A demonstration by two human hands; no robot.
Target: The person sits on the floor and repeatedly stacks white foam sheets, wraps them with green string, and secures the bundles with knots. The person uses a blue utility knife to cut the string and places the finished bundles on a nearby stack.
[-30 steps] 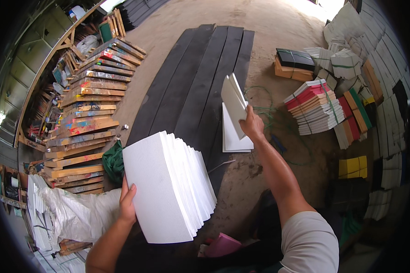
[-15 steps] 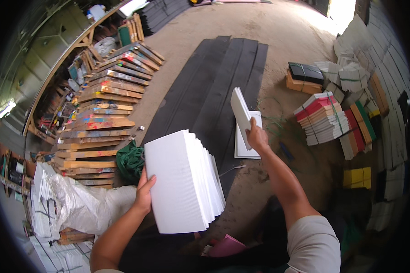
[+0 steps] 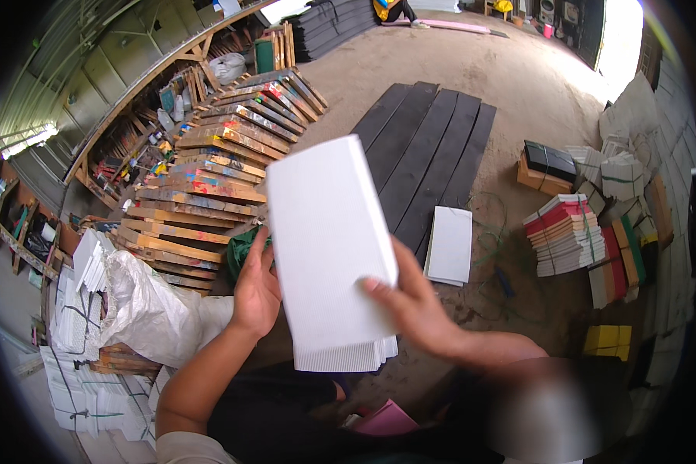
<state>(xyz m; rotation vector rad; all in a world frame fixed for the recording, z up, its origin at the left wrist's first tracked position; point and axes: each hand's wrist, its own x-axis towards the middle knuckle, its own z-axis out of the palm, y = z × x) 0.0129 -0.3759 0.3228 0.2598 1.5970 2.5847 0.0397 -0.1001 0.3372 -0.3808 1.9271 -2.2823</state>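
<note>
Stack of white sheets [image 3: 329, 247] held up at chest level, above dirt floor [image 3: 518, 93]. Left hand [image 3: 257, 290] clamped on stack's left edge. Right hand [image 3: 416, 305] closed on lower right corner, thumb across top sheet. Smaller white pile [image 3: 450, 245] laid flat beside dark boards [image 3: 429, 147]. Step in hand, judged: separating top sheet. Next move calls for clean single-sheet peel, left grip steady.
</note>
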